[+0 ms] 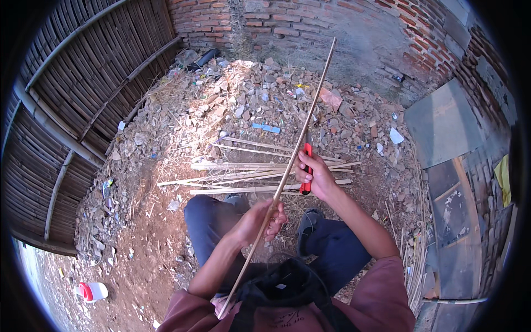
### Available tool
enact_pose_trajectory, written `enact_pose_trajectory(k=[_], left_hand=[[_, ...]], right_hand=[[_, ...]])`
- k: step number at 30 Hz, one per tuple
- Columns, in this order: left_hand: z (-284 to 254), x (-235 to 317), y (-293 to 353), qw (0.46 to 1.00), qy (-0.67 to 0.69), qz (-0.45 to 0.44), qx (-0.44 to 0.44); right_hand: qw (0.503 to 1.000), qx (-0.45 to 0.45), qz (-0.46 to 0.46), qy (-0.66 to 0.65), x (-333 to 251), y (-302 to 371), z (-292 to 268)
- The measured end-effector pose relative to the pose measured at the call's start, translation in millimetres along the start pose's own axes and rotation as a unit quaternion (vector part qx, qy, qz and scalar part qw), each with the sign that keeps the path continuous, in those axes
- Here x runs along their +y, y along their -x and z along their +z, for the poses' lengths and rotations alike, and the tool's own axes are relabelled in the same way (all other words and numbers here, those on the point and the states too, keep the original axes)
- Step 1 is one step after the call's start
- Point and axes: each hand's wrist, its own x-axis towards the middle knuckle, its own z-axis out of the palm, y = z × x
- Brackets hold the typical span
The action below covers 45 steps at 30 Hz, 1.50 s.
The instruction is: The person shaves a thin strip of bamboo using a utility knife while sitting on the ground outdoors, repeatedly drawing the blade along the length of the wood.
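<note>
A long thin bamboo strip runs slantwise from my lap up toward the brick wall. Around its lower half my left hand is closed, fingers curled in. My right hand grips a red and black utility knife, whose blade points away from me alongside the strip. The knife sits right beside the bamboo; whether the blade touches it I cannot tell. Beyond my knees, several pale split bamboo strips lie crosswise in a loose pile on the ground.
Stony rubble with litter rises toward a brick wall. A bamboo-slat wall stands at the left, and grey boards lean at the right. A white container with a red lid lies at the lower left.
</note>
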Motion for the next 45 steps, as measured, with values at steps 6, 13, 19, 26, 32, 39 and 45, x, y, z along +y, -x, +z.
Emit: enact_pose_trajectory(k=[6, 13, 19, 26, 32, 39, 45], left_hand=[[11, 28, -7, 0.997, -0.061, 0.044, 0.007], [1, 62, -26, 0.968, -0.179, 0.178, -0.006], [3, 47, -17, 0.954, -0.241, 0.173, 0.03], [2, 43, -11, 0.945, -0.286, 0.15, 0.042], [7, 40, -12, 0.946, -0.287, 0.144, 0.048], [-6, 39, -10, 0.953, -0.283, 0.107, 0.021], [-2, 42, -7, 0.971, -0.196, 0.135, 0.019]], right_hand=[[0.998, 0.043, -0.018, 0.047, -6, -1, -5], [0.985, 0.109, -0.067, 0.116, -20, 3, 6], [0.966, 0.107, -0.081, 0.221, -22, 13, 7], [0.964, 0.051, -0.061, 0.253, -11, 13, 20], [0.938, 0.098, -0.1, 0.316, -15, 13, 23], [0.931, 0.115, -0.086, 0.335, -25, 13, 13], [0.799, 0.021, -0.204, 0.565, -20, 22, 13]])
